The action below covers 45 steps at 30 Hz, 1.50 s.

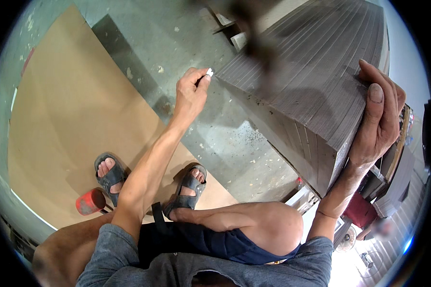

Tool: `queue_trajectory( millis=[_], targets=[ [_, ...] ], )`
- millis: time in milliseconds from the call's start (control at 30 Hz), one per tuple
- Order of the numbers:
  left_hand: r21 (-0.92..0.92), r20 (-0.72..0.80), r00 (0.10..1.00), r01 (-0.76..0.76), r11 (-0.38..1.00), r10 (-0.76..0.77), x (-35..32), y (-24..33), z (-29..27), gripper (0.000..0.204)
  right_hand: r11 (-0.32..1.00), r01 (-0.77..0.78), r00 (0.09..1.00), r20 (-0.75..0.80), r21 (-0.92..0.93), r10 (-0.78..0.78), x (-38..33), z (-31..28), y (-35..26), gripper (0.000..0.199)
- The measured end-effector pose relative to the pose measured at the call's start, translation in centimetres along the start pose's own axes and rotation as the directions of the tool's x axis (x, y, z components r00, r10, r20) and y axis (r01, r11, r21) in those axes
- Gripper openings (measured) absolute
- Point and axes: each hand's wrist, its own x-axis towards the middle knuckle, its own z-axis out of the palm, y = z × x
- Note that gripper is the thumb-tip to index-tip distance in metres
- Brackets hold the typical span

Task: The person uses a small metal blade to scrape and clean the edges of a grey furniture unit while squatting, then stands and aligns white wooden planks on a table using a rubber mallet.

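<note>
Nearest, the right hand (pixel 379 122) lays relaxed, parted fingers against the edge of one tall stack (pixel 316 71) of thin grey sheets (too many to count). Just beside the stack's corner, the left hand (pixel 192 90) pinches one small white piece (pixel 209 72) between thumb and fingers. Below, two dark open-toed sandals (pixel 112 178) stand on one smooth brown board (pixel 76 105), one red cylinder (pixel 90 202) nearby, above the speckled floor (pixel 210 134)

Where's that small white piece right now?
In the head view, above centre, the small white piece is pinched in the left hand, just left of the nearest corner of the grey stack.
</note>
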Motion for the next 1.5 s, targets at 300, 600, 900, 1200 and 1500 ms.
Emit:
queue_trajectory(
  millis=[300, 600, 900, 1200, 1500],
  targets=[
    [0.021, -0.022, 0.995, -0.098, 0.995, 0.099, 0.3, 0.4, 0.5, 0.02, 0.999, 0.025, 1.0, -0.006, -0.03, -0.025, 0.0, 0.1, 0.0, 0.031],
    [-0.166, -0.064, 0.996, -0.068, 0.984, 0.058, -1.1, 2.1, 1.3, 0.018, 0.993, -0.027, 0.995, 0.091, -0.113, 0.038, 0.2, -0.6, 0.1, 0.036],
    [-0.318, -0.187, 0.96, 0.142, 0.938, -0.209, -0.5, -0.4, 2.2, 0.021, 1.0, 0.005, 0.999, 0.037, -0.021, -0.005, 0.2, -0.1, -0.1, 0.032],
    [-0.329, -0.169, 0.97, 0.11, 0.938, -0.174, 0.2, -3.0, 3.0, 0.023, 0.997, -0.013, 0.996, 0.09, -0.077, 0.02, 0.3, -0.6, 0.0, 0.035],
    [-0.354, -0.21, 0.953, 0.132, 0.926, -0.216, -0.8, -1.7, 2.4, 0.023, 0.998, 0.014, 0.999, 0.035, -0.053, -0.012, 0.1, -0.2, -0.4, 0.03]
  ],
)
